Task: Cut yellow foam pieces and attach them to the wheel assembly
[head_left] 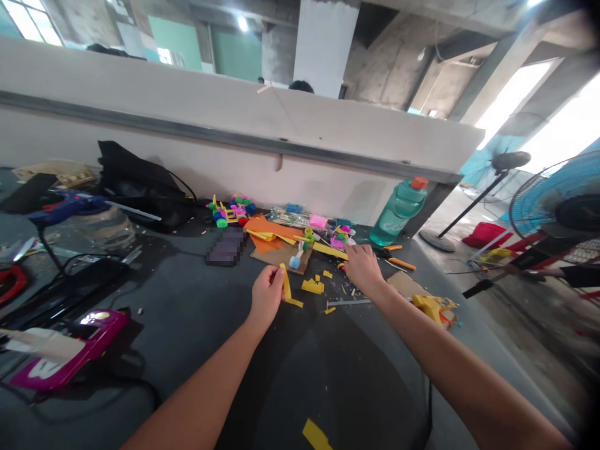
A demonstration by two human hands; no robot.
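Note:
My left hand (267,292) is closed, thumb against fingers, on a narrow yellow paper strip (287,286) with a bend near its lower end. Farther right, my right hand (364,265) reaches down to the tabletop with its fingers curled; whatever is in them is hidden. A longer yellow strip (330,251) ends beside those fingers. Between the hands lie yellow paper scraps (312,286). Behind them, orange paper sheets (269,234) lie on brown cardboard (262,256), with a small blue-and-white piece (295,261) at the cardboard's right part.
A green bottle (398,212) stands at the back right near orange-handled pliers (402,264). Colourful pompom models (229,211) sit along the partition. To the left are a blue glue gun (70,206), a pink power strip (75,350) and cables. A fan (562,212) stands off the right edge.

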